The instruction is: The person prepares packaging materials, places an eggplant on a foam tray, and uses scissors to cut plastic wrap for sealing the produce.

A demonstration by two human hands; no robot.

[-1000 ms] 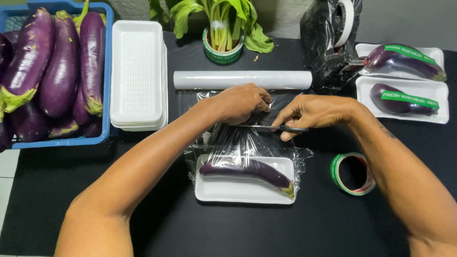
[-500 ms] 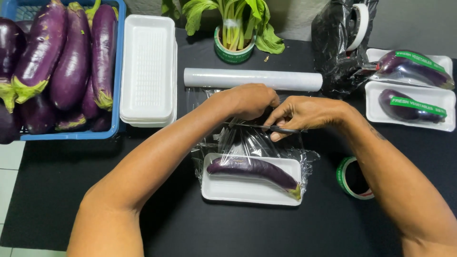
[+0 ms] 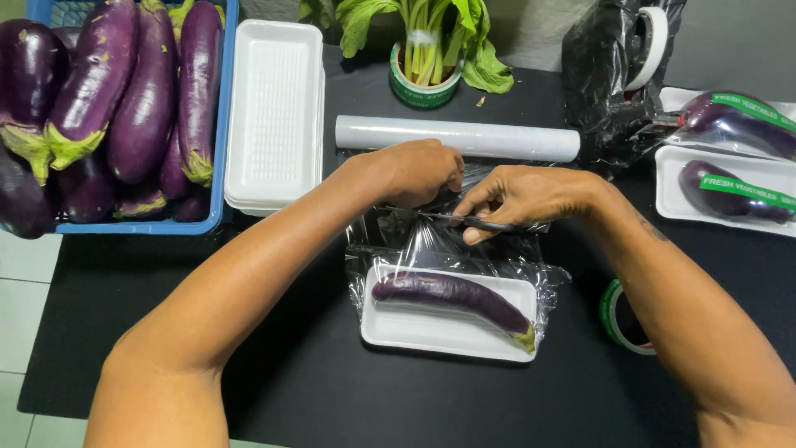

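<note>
We find the left hand (image 3: 414,170) pinching the film (image 3: 431,241) taut so the right hand (image 3: 531,195), gripping a blade (image 3: 468,221), can sever it above the trayed eggplant (image 3: 452,299) below both.

1. A single head-worn camera looks steeply down at a black table (image 3: 274,365) from the person's side.
2. It sits close, forearms filling the lower frame.
3. No second view shares the scene.
</note>
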